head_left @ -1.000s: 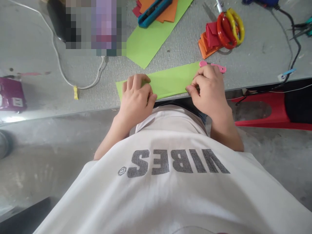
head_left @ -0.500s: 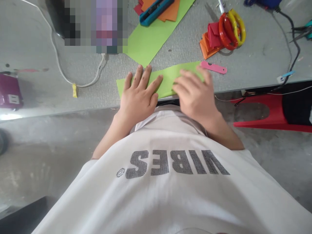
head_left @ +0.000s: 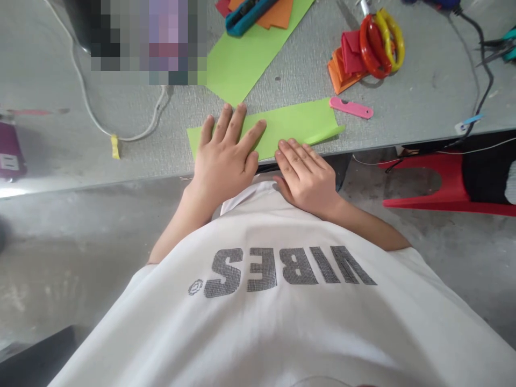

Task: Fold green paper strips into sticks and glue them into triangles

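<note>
A strip of green paper (head_left: 298,121) lies along the near edge of the grey table, its right end partly folded over and lifting at the near corner. My left hand (head_left: 226,148) rests flat on the strip's left part with fingers spread. At the strip's near edge is my right hand (head_left: 308,174), fingers stretched and held side by side, fingertips touching the paper and the thumb lower down. Just beyond the strip's right end lies a pink folding cutter (head_left: 351,108).
Farther back lie a larger green sheet (head_left: 237,67), a teal box cutter (head_left: 245,17), scissors with red and yellow handles (head_left: 374,45) and folded red and orange paper (head_left: 346,64). A white cable (head_left: 91,107) curves at left. A red chair (head_left: 439,180) stands at right.
My right hand has moved from over the strip's right part toward the near edge, uncovering that end of the paper. My left hand stays in place on the strip.
</note>
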Motion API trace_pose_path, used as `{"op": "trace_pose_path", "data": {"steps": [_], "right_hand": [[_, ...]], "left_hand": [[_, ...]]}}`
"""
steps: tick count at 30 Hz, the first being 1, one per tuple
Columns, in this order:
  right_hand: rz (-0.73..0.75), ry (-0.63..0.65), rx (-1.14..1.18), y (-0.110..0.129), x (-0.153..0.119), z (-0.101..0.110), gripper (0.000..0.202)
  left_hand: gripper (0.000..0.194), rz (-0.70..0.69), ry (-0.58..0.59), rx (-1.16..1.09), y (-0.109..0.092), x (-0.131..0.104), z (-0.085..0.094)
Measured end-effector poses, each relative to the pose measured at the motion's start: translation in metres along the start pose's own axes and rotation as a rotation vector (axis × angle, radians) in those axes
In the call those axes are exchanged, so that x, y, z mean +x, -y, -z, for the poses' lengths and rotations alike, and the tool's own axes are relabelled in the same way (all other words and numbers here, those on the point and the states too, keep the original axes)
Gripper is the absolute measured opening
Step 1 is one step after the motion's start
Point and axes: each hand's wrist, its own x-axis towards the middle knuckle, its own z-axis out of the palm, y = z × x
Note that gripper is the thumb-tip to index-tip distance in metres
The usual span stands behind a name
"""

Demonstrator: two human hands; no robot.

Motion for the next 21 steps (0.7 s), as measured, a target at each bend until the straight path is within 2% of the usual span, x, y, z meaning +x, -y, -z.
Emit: {"op": "trace_pose_path", "data": {"steps": [6, 10, 14, 21], "right_hand": [[-0.033, -0.11, -0.091, 0.007, -0.008, -0.002, 0.06], [-0.048, -0.137, -0.113, 0.006, -0.008, -0.001, 0.059], [-0.118, -0.134, -0.082, -0.007, -0.007, -0.003, 0.06], [-0.161, -0.243, -0.13, -0.035, -0.008, -0.02, 0.057]], "left_hand": [[0.064, 0.014, -0.008, -0.017, 0.0, 0.0, -0.002], [0.063, 0.012, -0.015, -0.014, 0.0, 0.0, -0.003], [0.063, 0.007, 0.011, -0.02, 0.001, -0.001, -0.001], [0.062, 0.031, 0.026, -0.081, 0.003, 0.001, 0.001]]}}
